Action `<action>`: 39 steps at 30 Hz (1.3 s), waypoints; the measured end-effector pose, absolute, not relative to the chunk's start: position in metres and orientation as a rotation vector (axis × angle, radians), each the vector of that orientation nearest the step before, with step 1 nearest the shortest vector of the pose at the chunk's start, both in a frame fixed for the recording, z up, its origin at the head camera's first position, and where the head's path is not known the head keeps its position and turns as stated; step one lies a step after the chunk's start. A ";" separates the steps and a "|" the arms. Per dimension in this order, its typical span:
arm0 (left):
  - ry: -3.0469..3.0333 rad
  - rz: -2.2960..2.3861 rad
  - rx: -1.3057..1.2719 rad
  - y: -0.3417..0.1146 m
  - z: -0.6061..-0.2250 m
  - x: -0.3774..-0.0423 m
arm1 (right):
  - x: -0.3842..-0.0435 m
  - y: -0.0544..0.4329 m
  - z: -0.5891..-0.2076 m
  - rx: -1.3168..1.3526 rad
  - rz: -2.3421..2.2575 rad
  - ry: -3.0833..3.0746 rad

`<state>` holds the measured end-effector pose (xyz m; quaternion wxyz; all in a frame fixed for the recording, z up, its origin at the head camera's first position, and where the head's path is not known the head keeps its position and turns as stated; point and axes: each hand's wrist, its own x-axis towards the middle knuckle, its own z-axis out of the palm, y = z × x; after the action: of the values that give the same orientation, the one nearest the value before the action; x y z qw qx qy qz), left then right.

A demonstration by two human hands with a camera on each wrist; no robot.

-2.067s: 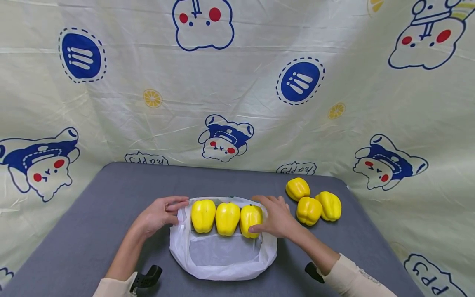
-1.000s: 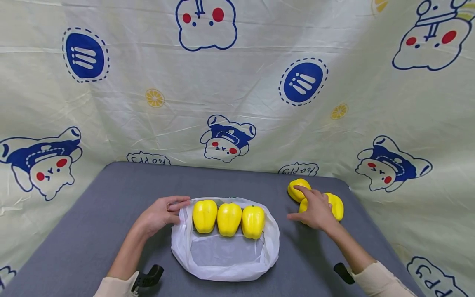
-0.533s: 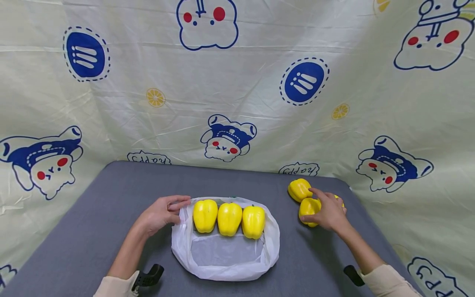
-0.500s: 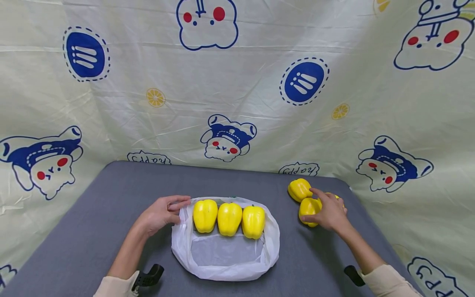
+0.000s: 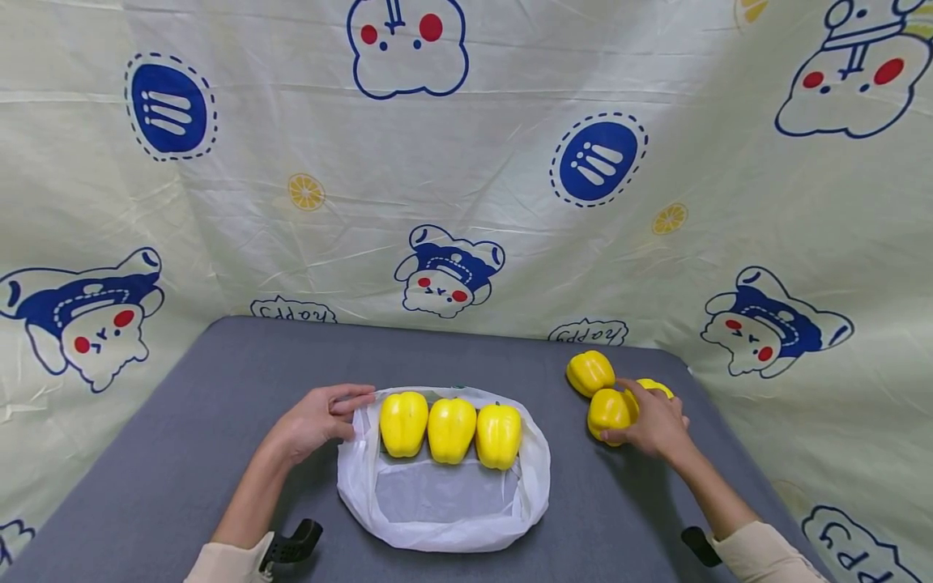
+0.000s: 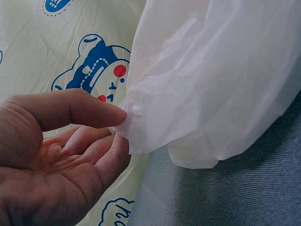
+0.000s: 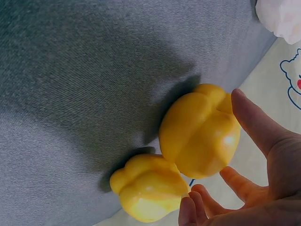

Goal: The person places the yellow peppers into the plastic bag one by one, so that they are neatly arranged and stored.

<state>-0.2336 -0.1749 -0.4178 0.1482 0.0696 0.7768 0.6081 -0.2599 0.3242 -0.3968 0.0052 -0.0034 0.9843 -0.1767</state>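
In the head view, a white plastic bag [image 5: 437,534] with its mouth rolled outward holds a row of yellow bell peppers [image 5: 451,431]. My left hand [image 5: 317,421] pinches the bag's left rim between thumb and fingers, seen close in the left wrist view on the white film [image 6: 188,94]. To the right, my right hand [image 5: 659,425] reaches round the front pepper [image 5: 609,411], thumb and fingers spread. The right wrist view puts the thumb tip and one fingertip right at the edge of this pepper [image 7: 202,132], which stands on the cloth; other fingertips reach a second pepper [image 7: 150,188].
Another yellow pepper [image 5: 590,372] sits behind the front one, and a third [image 5: 654,386] is partly hidden by the right hand. The grey cloth-covered table [image 5: 240,389] ends at a printed curtain [image 5: 510,243] at the back and sides.
My right hand has left the rightmost pepper in the bag and moved right to the loose peppers, then shifted slightly over them. The left hand has stayed at the bag's rim.
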 end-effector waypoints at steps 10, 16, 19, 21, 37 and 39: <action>2.226 1.753 0.209 -0.175 -0.418 -0.234 | -0.261 0.325 -0.401 -0.008 -0.550 3.092; 2.221 1.753 0.211 -0.175 -0.418 -0.234 | -0.261 0.326 -0.403 -0.015 -0.560 3.081; 2.225 1.749 0.207 -0.175 -0.418 -0.234 | -0.261 0.326 -0.404 -0.037 -0.559 3.089; 2.226 1.749 0.205 -0.174 -0.418 -0.234 | -0.262 0.326 -0.404 -0.046 -0.554 3.094; 2.231 1.753 0.218 -0.175 -0.420 -0.233 | -0.263 0.326 -0.409 -0.063 -0.571 3.133; 2.227 1.756 0.220 -0.175 -0.420 -0.233 | -0.263 0.326 -0.409 -0.076 -0.570 3.146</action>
<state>-0.2333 -0.1752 -0.4196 0.1480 0.0766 0.7742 0.6105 -0.2632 0.3259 -0.4094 -0.0281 -0.0238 0.9833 -0.1782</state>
